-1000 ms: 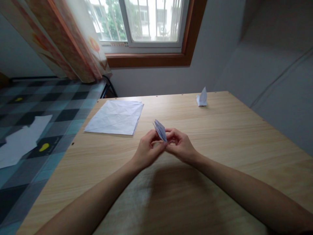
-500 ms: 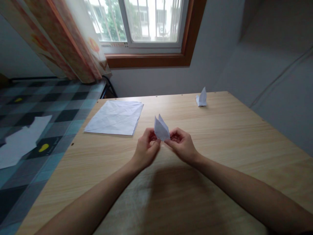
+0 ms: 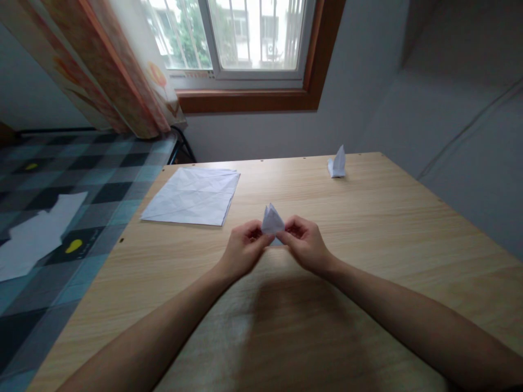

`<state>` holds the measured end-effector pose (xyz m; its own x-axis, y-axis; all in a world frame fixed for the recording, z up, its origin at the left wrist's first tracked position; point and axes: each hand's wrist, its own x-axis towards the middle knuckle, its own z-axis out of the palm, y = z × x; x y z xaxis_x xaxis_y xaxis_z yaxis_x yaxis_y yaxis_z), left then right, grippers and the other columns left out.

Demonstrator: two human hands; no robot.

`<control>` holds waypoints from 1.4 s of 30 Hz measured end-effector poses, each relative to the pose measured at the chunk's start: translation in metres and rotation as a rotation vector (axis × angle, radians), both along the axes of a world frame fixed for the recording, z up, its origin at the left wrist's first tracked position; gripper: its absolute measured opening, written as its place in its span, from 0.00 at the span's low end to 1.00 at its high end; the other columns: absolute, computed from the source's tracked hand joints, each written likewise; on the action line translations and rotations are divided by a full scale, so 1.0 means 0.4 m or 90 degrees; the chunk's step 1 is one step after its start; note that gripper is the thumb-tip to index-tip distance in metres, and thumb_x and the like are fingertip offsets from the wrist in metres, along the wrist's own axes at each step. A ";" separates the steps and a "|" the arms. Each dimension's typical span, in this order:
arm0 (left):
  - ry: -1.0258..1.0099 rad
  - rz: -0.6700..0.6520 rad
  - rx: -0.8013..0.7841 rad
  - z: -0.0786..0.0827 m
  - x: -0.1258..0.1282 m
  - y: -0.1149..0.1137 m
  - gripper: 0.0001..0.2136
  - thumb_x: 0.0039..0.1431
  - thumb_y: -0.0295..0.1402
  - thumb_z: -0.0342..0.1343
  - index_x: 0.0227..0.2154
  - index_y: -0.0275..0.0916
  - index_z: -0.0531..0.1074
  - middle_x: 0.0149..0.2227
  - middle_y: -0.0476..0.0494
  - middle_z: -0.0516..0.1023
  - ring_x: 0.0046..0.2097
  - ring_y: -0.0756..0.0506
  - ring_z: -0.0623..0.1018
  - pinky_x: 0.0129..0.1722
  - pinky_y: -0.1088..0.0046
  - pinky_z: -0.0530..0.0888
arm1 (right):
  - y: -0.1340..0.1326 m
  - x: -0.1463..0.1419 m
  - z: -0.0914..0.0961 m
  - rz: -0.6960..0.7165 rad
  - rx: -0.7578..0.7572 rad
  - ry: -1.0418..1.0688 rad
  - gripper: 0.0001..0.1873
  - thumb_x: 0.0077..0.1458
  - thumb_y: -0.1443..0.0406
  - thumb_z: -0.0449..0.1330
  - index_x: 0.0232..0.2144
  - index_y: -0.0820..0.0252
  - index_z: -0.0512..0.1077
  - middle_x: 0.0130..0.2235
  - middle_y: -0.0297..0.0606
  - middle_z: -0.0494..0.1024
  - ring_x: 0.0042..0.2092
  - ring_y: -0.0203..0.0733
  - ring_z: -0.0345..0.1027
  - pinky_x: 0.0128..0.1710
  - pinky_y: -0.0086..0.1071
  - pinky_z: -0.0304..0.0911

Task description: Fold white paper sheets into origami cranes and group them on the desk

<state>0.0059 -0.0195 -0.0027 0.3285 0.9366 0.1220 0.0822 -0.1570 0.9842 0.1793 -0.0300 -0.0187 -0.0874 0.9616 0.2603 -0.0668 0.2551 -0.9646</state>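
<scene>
Folded paper [image 3: 272,222] over the middle of the wooden table [image 3: 388,228], pointed tips upward. Pinched at its left side between thumb and fingers of the left hand [image 3: 244,250], at its right likewise by the right hand [image 3: 306,245]. Off to the left, loose white paper [image 3: 36,239] on a checked cloth [image 3: 20,326]. Farther out, creased square sheets [image 3: 192,196], lying flat. Near the far edge, rightward, an upright paper shape [image 3: 339,163]. Beyond, a window [image 3: 257,35].
</scene>
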 end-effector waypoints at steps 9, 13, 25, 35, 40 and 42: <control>-0.028 -0.017 -0.011 0.010 -0.003 0.006 0.20 0.58 0.51 0.55 0.31 0.36 0.72 0.28 0.49 0.72 0.30 0.49 0.69 0.30 0.74 0.66 | -0.008 0.006 -0.003 0.022 0.021 -0.004 0.12 0.55 0.57 0.65 0.37 0.56 0.71 0.31 0.32 0.75 0.31 0.36 0.69 0.31 0.31 0.65; 0.010 -0.033 0.007 0.009 -0.006 0.001 0.21 0.61 0.53 0.51 0.28 0.37 0.67 0.23 0.53 0.63 0.26 0.51 0.63 0.26 0.75 0.61 | -0.012 0.004 -0.002 -0.017 0.083 0.033 0.13 0.57 0.61 0.63 0.44 0.53 0.68 0.36 0.32 0.73 0.33 0.35 0.68 0.35 0.32 0.66; 0.151 -0.043 0.070 0.024 -0.003 -0.011 0.20 0.65 0.50 0.45 0.24 0.40 0.61 0.22 0.53 0.61 0.26 0.50 0.62 0.26 0.73 0.61 | -0.027 -0.001 0.012 -0.071 0.149 -0.036 0.16 0.51 0.70 0.62 0.41 0.53 0.64 0.36 0.32 0.71 0.30 0.34 0.66 0.32 0.31 0.65; 0.200 -0.034 0.106 0.029 0.000 -0.013 0.18 0.66 0.45 0.43 0.22 0.41 0.59 0.21 0.54 0.60 0.25 0.50 0.62 0.28 0.72 0.60 | -0.026 0.004 0.006 -0.086 0.170 -0.085 0.14 0.50 0.71 0.62 0.38 0.54 0.64 0.33 0.31 0.67 0.31 0.35 0.64 0.33 0.32 0.64; 0.202 -0.017 0.115 0.026 0.000 -0.011 0.18 0.66 0.43 0.43 0.22 0.41 0.58 0.21 0.54 0.59 0.26 0.50 0.62 0.28 0.72 0.60 | -0.026 0.005 0.014 -0.106 0.215 -0.123 0.10 0.51 0.70 0.61 0.34 0.54 0.64 0.35 0.32 0.67 0.31 0.35 0.63 0.33 0.32 0.64; 0.199 -0.015 0.110 0.025 0.001 -0.010 0.18 0.66 0.44 0.43 0.22 0.41 0.58 0.21 0.54 0.59 0.25 0.50 0.61 0.27 0.72 0.59 | -0.026 0.005 0.019 -0.099 0.227 -0.143 0.09 0.51 0.70 0.61 0.33 0.55 0.65 0.34 0.32 0.68 0.31 0.36 0.63 0.32 0.32 0.64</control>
<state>0.0062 -0.0237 0.0073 0.3961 0.9025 0.1690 0.3690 -0.3249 0.8708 0.1813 -0.0403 -0.0110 -0.0406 0.8217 0.5685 0.1998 0.5642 -0.8011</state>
